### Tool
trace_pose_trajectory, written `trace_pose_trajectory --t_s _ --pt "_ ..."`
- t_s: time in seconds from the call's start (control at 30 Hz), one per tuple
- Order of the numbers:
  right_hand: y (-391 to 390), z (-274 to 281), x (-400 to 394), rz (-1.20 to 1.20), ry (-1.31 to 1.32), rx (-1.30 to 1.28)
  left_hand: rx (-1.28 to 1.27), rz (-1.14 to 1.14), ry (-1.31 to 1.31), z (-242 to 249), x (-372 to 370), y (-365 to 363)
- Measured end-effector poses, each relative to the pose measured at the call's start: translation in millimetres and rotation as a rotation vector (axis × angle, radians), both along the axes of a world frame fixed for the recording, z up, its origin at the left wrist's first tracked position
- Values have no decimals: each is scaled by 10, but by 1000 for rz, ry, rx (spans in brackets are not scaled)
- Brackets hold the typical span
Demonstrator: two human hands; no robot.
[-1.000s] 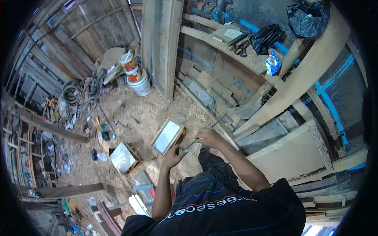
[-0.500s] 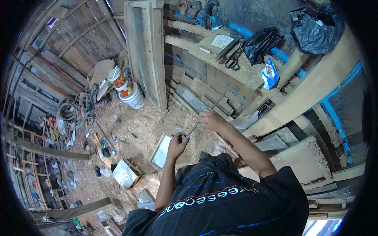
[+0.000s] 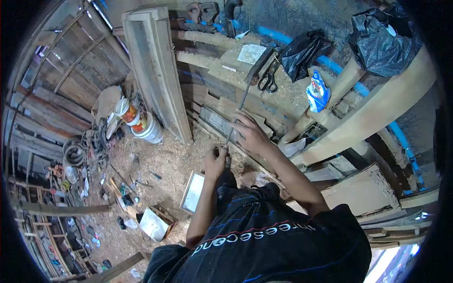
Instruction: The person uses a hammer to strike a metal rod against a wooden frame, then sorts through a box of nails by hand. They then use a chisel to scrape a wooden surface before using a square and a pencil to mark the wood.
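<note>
Rod (image 3: 244, 96) spanning both hands | left hand (image 3: 215, 162) clamped on lower end; right hand (image 3: 251, 135) touching higher up, fingers extended, grip unclear | versus half-second ago: steeper in view, top now overlapping shelf (image 3: 292, 95) | handling continues

Rod (image 3: 245, 95): parts covered by left hand (image 3: 215, 162) and right hand (image 3: 250, 133); upper end indistinct against dark bar (image 3: 260, 61) on shelf (image 3: 289, 90).
White panel (image 3: 192, 193): partly hidden behind left forearm (image 3: 202, 210).
Black shirt (image 3: 283, 250): cut off by lower edge.
Blue-and-white packet (image 3: 317, 93): lettering too small to read.
Black bag (image 3: 304, 55) beside it: contents hidden.
Floor litter (image 3: 94, 240), far left: pieces too small to identify.
</note>
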State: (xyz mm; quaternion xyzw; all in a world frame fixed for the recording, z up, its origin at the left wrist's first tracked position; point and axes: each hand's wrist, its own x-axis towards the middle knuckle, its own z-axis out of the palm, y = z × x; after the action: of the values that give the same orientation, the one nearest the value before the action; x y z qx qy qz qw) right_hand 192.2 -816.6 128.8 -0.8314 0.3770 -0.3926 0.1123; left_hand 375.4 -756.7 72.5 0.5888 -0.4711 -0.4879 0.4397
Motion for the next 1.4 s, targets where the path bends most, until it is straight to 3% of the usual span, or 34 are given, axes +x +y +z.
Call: trace_pose_trajectory --t_s 0.07,0.13,0.2,0.23,0.27,0.3,0.37,0.4,0.5,0.53,0.63,0.67,0.87,0.97,1.03,1.23,1.3,1.4 --pt "-86 46 24 -228 -148 -59 57 -42 -34 351 -122 -168" --pt "-203 202 57 -482 -302 -179 -63 -90 17 174 -238 -464" --pt "-470 41 9 -548 -539 131 -117 -117 88 125 -390 -677" --pt "-640 -82 -47 -576 -658 278 -178 -188 -132 132 -423 -809" --pt "-818 -255 -167 -598 -694 528 -172 -222 -47 151 -492 -906" --pt "-962 -384 -258 -619 -621 395 -165 -253 38 163 -557 -1002" --pt "-1117 -577 -333 -652 -471 161 -170 -316 -108 174 -593 -1221" --pt "-1149 -539 -352 -621 -681 426 -168 -349 -185 166 -589 -1300" --pt "-1330 -546 -477 -700 -672 461 -216 -467 79 94 -625 -1539" --pt "-1353 -484 -513 -726 -585 382 -102 -504 118 186 -626 -1569" --pt "-1454 -472 -576 -813 -558 498 -62 -656 110 136 -592 -1764" --pt "-1432 -448 -601 -848 -400 426 -30 -684 129 129 -578 -1805" --pt "-1642 -784 -767 -775 -721 573 13 -714 300 190 -551 -1890" --pt "-1592 -394 -665 -839 -577 612 123 -762 507 12 -506 -2029" --pt "-1589 -374 -622 -852 -647 622 181 -790 652 -2 -467 -2066" --pt "-1599 -573 -657 -852 -637 499 208 -861 640 107 -440 -2069" --pt "-1595 -655 -692 -861 -675 538 207 -882 619 191 -457 -2107" --pt "-1608 -354 -605 -878 -808 676 195 -904 626 298 -489 -2166"
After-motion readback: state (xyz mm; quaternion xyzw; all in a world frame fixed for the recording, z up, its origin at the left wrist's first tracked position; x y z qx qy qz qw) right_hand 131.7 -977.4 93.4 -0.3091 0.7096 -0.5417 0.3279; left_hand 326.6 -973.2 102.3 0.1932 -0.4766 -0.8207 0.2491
